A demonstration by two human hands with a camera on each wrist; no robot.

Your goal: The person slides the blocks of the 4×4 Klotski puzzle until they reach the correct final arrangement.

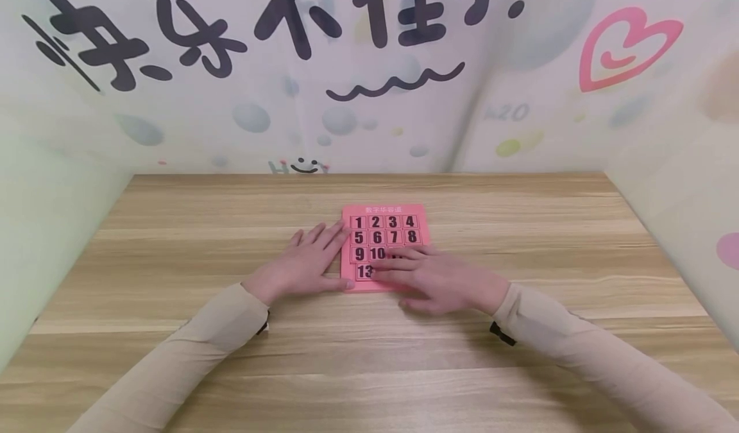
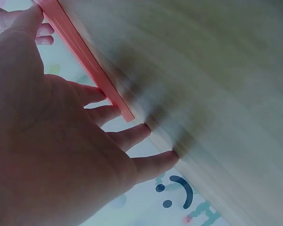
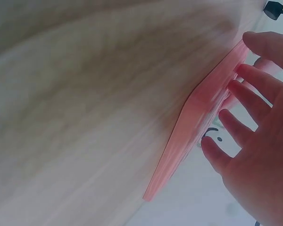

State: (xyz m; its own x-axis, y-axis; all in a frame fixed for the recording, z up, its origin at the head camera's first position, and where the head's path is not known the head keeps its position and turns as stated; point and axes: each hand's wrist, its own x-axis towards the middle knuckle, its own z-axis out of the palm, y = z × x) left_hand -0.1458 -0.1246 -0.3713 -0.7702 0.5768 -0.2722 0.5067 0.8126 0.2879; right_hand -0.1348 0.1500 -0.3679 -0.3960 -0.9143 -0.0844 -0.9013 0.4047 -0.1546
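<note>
A pink number slide puzzle [image 1: 353, 210] lies flat on the table, its tiles showing black numerals. The left hand [image 1: 303, 265] rests along its left side, fingers extended and thumb near the lower left corner. In the left wrist view, two of the fingers touch the puzzle's pink edge [image 2: 87, 59] and two reach past it. Over the lower right tiles lies the right hand [image 1: 444, 280], its fingers spread and fairly straight, with fingertips by the 10 and 13 tiles. The tile marked 13 [image 1: 362, 272] sits slightly right of the 9 above. The right hand hides the lower right tiles.
The wood-grain table [image 1: 202, 240] reaches back to a printed wall [image 1: 369, 131] with large black characters and a pink heart. Side walls stand at left and right. A black strap [image 1: 502, 334] shows at the right wrist.
</note>
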